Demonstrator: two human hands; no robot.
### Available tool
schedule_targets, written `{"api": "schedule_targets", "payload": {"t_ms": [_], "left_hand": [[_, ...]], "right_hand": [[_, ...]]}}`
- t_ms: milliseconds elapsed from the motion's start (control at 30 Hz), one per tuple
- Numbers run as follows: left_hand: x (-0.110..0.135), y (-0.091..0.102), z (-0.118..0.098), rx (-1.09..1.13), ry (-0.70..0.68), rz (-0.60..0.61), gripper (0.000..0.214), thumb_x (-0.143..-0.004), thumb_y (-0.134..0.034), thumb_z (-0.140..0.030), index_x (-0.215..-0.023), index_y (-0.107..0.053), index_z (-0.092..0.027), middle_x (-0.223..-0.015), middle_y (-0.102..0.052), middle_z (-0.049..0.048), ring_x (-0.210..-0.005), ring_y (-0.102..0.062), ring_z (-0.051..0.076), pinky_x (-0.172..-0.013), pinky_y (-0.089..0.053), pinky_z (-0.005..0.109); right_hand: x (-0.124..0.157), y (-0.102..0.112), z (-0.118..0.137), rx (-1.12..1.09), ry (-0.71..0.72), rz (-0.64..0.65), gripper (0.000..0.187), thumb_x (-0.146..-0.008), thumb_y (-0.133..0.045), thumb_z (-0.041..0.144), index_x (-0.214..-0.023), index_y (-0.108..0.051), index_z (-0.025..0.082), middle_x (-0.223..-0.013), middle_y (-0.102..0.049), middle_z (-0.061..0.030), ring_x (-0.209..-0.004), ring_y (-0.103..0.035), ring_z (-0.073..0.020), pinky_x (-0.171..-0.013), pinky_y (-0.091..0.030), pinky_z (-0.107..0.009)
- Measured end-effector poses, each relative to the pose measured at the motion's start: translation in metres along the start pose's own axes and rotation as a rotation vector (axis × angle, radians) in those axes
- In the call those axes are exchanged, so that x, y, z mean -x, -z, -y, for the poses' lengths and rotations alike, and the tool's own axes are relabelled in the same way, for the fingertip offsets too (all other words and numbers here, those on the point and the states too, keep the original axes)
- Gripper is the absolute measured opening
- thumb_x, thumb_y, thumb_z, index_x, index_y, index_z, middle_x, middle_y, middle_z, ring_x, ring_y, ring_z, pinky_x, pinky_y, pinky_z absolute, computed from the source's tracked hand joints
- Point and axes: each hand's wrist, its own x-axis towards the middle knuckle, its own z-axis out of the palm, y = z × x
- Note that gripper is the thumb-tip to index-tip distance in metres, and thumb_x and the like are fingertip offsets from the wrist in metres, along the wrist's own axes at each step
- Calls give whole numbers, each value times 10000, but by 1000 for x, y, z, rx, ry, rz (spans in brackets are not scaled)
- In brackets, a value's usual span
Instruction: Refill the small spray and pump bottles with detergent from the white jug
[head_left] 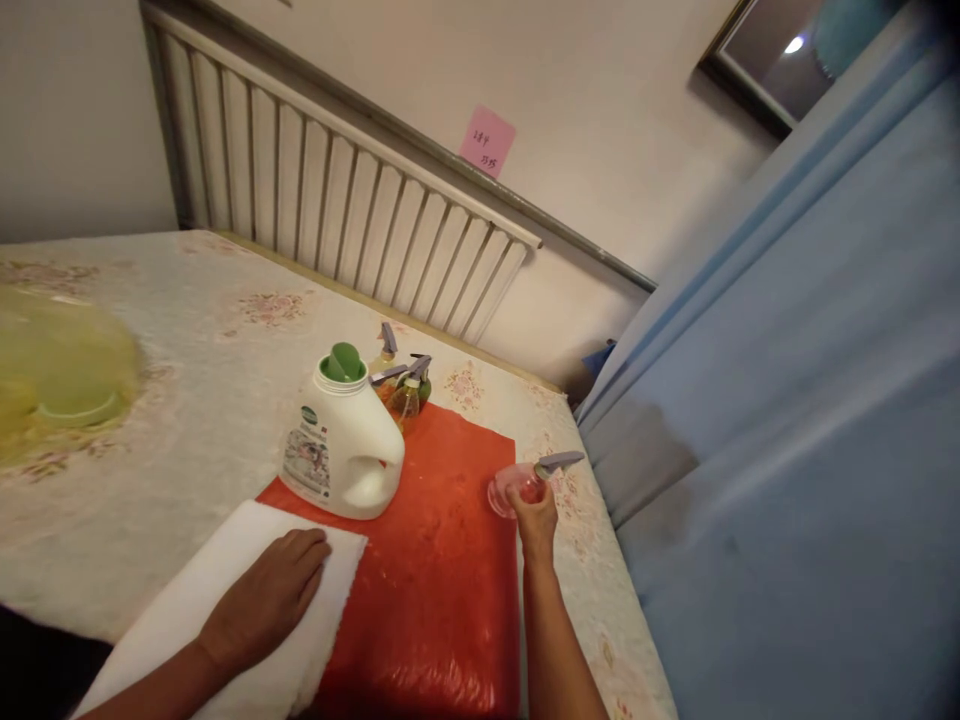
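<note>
My left hand (266,598) lies flat with fingers together on a folded white towel (232,610) at the near edge of a red mat (442,560). My right hand (534,518) is closed around a small pink spray bottle (514,487) with a grey trigger head, held tilted just above the mat's right edge. A white detergent jug (341,445) with a green cap stands upright on the mat, just beyond the towel.
Three small spray bottles (405,380) with grey triggers stand behind the jug. A yellow-green translucent basin (60,375) sits far left on the floral-covered table (187,330). A radiator (337,200) lines the wall behind; a blue curtain (795,420) hangs at the right.
</note>
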Motion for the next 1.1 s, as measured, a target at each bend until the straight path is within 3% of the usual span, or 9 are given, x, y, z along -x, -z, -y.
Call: {"api": "schedule_targets", "payload": {"t_ms": [200, 433, 767, 1100], "left_hand": [[5, -3, 4, -35, -24, -19, 271, -935, -525, -334, -1124, -688, -230, -1178, -699, 81, -1078, -644, 264, -984, -480, 407], [13, -10, 10, -96, -34, -13, 308, -905, -574, -385, -1164, -683, -256, -1188, -708, 60, -1053, -664, 252, -965, -498, 380], [20, -15, 12, -55, -7, -26, 300, -912, -559, -385, -1173, -685, -307, -1170, -718, 37, -1039, -680, 247, -930, -540, 372], [24, -17, 15, -82, -34, -31, 327, -893, -585, -368, -1201, -666, -294, -1212, -704, 45, -1071, -672, 255, -942, -537, 380]], "right_hand": [[-67, -37, -3, -13, 14, -21, 715, -570, -728, 470, -1191, -602, 138, -1140, -705, -141, -996, -686, -281, -880, -514, -344], [-108, -77, -11, 15, -24, -36, 735, -557, -746, 461, -1198, -595, 134, -1173, -698, -161, -1028, -683, -288, -873, -514, -331], [-140, -103, -18, 31, -35, -67, 698, -539, -765, 424, -1158, -608, 142, -1138, -714, -159, -1019, -683, -292, -874, -507, -352], [-134, -107, -22, 10, -52, -56, 770, -510, -793, 438, -1189, -587, 140, -1154, -704, -173, -1042, -674, -310, -894, -500, -379]]}}
